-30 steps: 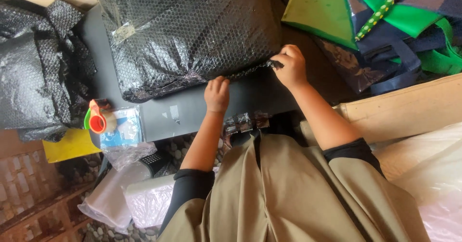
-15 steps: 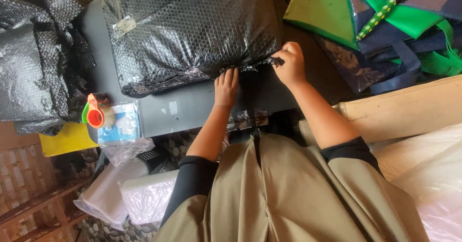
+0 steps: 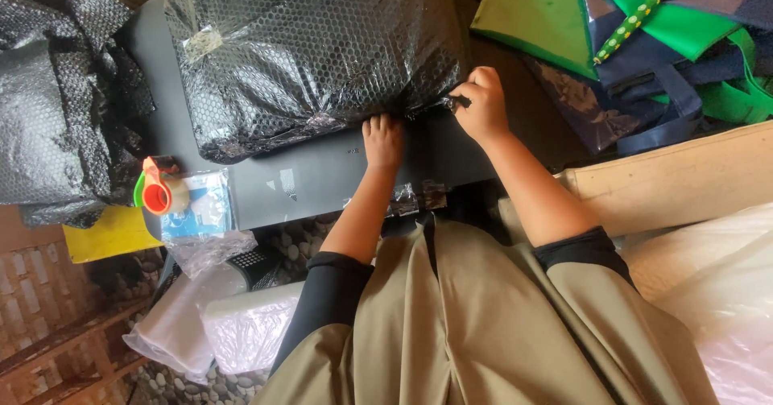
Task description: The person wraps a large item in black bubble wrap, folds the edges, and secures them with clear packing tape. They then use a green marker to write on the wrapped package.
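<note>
Seen from the head camera, a dark grey table carries a large parcel wrapped in black bubble wrap, which fills its far half. A red and green tape dispenser sits at the table's left edge beside a blue-and-white plastic packet, with loose black bubble wrap heaped further left. Green fabric bags and a green spotted pen lie far right.

The left hand presses flat, fingers together, against the parcel's near edge. The right hand is curled tight, pinching a flap of the wrap at the parcel's near right corner. A pale square label is stuck on the parcel's left side.
</note>
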